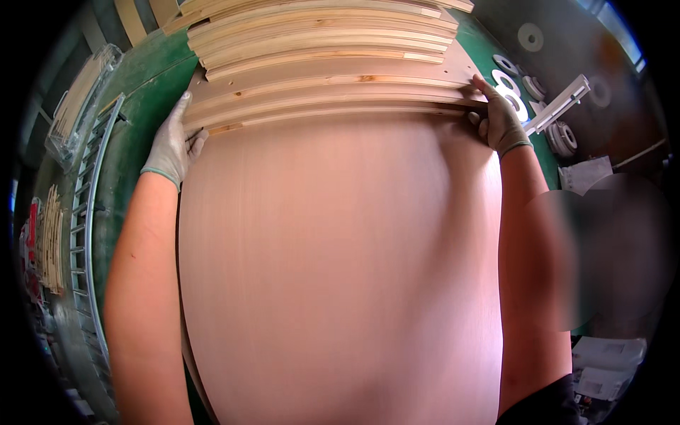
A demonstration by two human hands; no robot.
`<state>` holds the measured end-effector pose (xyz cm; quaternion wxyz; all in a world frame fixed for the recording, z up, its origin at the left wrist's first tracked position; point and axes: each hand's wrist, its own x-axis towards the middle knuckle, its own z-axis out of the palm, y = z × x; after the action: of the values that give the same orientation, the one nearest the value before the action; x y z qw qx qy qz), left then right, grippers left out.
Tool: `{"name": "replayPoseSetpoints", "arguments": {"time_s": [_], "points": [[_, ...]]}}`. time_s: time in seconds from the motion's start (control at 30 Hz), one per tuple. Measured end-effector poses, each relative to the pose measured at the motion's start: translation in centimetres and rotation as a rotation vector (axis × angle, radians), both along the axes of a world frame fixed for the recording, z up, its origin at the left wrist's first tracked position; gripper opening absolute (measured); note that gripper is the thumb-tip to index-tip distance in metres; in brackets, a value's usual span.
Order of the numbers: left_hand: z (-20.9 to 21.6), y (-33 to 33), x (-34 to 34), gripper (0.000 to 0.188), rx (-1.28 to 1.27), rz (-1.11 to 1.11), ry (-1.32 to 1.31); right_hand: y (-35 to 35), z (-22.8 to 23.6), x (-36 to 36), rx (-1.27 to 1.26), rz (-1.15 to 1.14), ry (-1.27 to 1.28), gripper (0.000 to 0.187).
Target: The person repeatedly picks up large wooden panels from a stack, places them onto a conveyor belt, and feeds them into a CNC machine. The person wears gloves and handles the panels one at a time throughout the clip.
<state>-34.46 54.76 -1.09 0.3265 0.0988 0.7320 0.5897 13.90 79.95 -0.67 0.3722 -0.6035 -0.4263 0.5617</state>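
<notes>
Both of my hands wear pale gloves with green cuffs. A wooden board (340,94) with pale edge strips and a few knots lies across the far end of a large smooth brownish panel (333,269). At its left end my left hand (172,145) is closed around the edge, thumb on top and fingertips curled in. My right hand (498,119) grips the opposite end, its fingers bent over the corner. The undersides of the board and parts of the fingers are hidden.
Beyond the board rises a stack of wooden boards (322,39). On the left, a metal ladder-like frame (86,205) lies on the green floor (145,67), near wrapped strips (83,99). White rings (511,92) and a white bar (559,105) are at the right.
</notes>
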Motion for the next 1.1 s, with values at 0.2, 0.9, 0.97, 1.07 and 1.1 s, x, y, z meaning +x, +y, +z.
{"name": "replayPoseSetpoints", "arguments": {"time_s": [0.2, 0.9, 0.97, 1.07, 1.1], "points": [[0.0, 0.1, 0.7, 0.066, 0.017, 0.087, 0.045, -0.1, -0.7, 0.3, -0.006, -0.021, 0.122, 0.039], [1.6, -1.9, 1.6, 0.057, -0.020, 0.069, -0.051, -8.0, 0.7, 2.8, 0.039, -0.116, 0.203, 0.037], [2.4, -2.7, 2.0, 0.055, -0.028, 0.062, -0.038, -9.2, 1.5, 3.2, 0.009, -0.124, 0.219, 0.036], [3.9, -5.7, 4.0, 0.049, -0.015, 0.021, -0.076, -11.8, 0.7, 5.0, 0.001, -0.152, 0.246, 0.036], [2.3, -8.4, 3.9, 0.048, -0.011, 0.015, -0.078, -14.8, -0.4, 5.2, -0.012, -0.175, 0.263, 0.033]]}}
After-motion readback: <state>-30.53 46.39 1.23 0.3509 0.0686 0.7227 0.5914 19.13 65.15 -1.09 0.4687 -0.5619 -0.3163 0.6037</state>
